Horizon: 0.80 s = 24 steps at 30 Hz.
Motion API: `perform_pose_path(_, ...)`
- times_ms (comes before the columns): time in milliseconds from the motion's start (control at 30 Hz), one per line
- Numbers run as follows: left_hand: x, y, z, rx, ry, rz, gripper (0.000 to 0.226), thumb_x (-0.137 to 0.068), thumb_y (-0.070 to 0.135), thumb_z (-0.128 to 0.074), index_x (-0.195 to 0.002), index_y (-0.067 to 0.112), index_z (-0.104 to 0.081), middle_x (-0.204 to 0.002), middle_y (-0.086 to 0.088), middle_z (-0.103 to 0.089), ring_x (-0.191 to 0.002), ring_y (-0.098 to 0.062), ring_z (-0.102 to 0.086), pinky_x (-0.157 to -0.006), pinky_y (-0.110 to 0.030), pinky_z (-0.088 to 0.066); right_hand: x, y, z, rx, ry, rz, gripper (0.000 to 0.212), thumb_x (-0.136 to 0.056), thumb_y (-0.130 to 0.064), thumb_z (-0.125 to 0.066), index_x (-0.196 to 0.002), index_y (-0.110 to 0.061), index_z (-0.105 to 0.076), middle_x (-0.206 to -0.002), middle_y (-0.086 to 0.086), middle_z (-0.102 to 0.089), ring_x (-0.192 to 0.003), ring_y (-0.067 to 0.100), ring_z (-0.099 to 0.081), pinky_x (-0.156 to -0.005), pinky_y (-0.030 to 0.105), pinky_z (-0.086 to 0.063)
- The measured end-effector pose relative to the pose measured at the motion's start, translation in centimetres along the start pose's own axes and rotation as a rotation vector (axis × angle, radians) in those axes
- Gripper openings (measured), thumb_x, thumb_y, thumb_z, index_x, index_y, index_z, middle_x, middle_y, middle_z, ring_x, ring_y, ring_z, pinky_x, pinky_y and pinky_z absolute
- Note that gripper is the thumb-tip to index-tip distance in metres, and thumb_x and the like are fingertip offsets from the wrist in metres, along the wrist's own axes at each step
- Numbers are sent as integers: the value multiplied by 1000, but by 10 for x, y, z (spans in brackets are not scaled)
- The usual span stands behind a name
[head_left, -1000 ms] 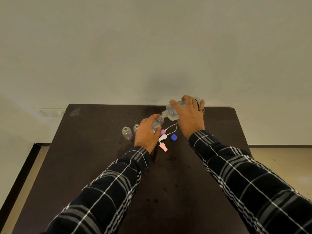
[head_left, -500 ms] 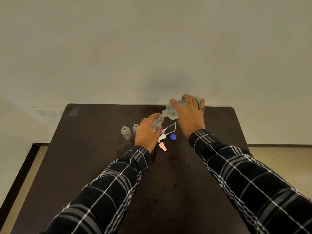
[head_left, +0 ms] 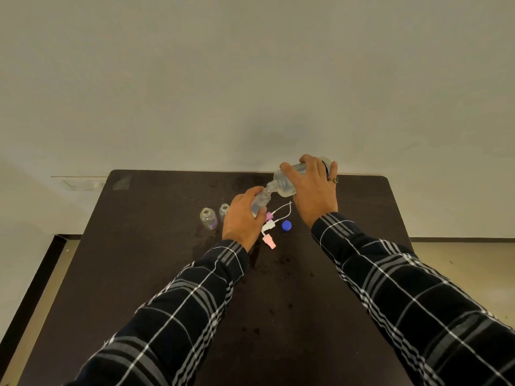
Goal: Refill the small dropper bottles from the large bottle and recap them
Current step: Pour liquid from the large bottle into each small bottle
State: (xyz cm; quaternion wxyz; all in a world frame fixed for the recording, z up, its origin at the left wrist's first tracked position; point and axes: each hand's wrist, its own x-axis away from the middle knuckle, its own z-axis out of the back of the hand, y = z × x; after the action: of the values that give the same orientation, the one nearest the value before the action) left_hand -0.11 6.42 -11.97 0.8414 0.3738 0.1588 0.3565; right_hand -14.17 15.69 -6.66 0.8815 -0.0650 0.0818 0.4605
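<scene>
My right hand (head_left: 313, 190) grips the large clear bottle (head_left: 285, 183), tilted with its neck pointing down and left. Its mouth meets the open top of a small dropper bottle (head_left: 260, 203), which my left hand (head_left: 242, 218) holds tilted above the dark table (head_left: 167, 260). Two more small uncapped bottles (head_left: 208, 218) (head_left: 223, 210) stand upright just left of my left hand. Loose caps lie between my hands: a purple one (head_left: 269, 216), a white one (head_left: 269, 225) with a thin tether, a pink one (head_left: 269, 240) and a blue cap (head_left: 286, 225).
A pale wall rises right behind the table's far edge. Floor shows past the table's left and right edges. Small wet spots dot the tabletop near the pink cap.
Hardly anything differs; both hands keep the same pouring pose, with the bottles mouth to mouth.
</scene>
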Motion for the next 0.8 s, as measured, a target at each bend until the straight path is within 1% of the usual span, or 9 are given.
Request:
perform_pose_path(167,-1,-3,-3,0,3,7,47,-93,28,-63,-137,22,-49,-130,-3,-59,-122,-23,-52,-99,-33,-37,0,0,-2,-1,-8,-7,69,-75,-16,-81,-133,-35,-49,-135,12,-42,-131,36,-38,-115,67,-13)
perform_pose_path(300,0,-5,-5,-5,15,1,48,-92,28,-65,-137,22,-49,-129,-4,-59,-122,-24,-52,-97,-30,-33,-1,1,-4,-5,-9,-1,68,-75,-19,-82,-133,-35,-49,-135,13,-43,-131,37,-38,-115,67,-12)
perform_pose_path(367,-1,-6,-6,-4,10,3,48,-92,28,-64,-137,22,-48,-131,-4,-59,-123,-24,-51,-99,-32,-35,-1,0,-4,-6,-10,-6,68,-75,-19,-82,-133,-35,-49,-135,13,-43,-131,37,-38,-115,67,-13)
perform_pose_path(533,-3,-9,-6,7,14,-18,47,-92,27,-65,-136,22,-49,-128,-3,-60,-121,-23,-53,-96,-29,-34,0,0,-4,-13,-18,-15,71,-74,-15,-81,-134,-35,-49,-136,12,-42,-131,37,-38,-115,68,-15)
perform_pose_path(633,-2,-12,-7,24,26,-27,46,-91,27,-65,-135,23,-50,-127,-2,-60,-120,-22,-54,-96,-29,-35,0,-2,-3,-12,-21,-11,70,-75,-15,-81,-134,-35,-49,-136,13,-43,-131,37,-39,-115,67,-14)
perform_pose_path(800,-4,-13,-10,6,33,-18,46,-91,27,-65,-135,23,-50,-127,-2,-61,-120,-23,-54,-95,-29,-33,-2,-1,-2,-8,-29,-9,70,-76,-15,-80,-135,-35,-48,-137,12,-41,-132,37,-37,-116,67,-12)
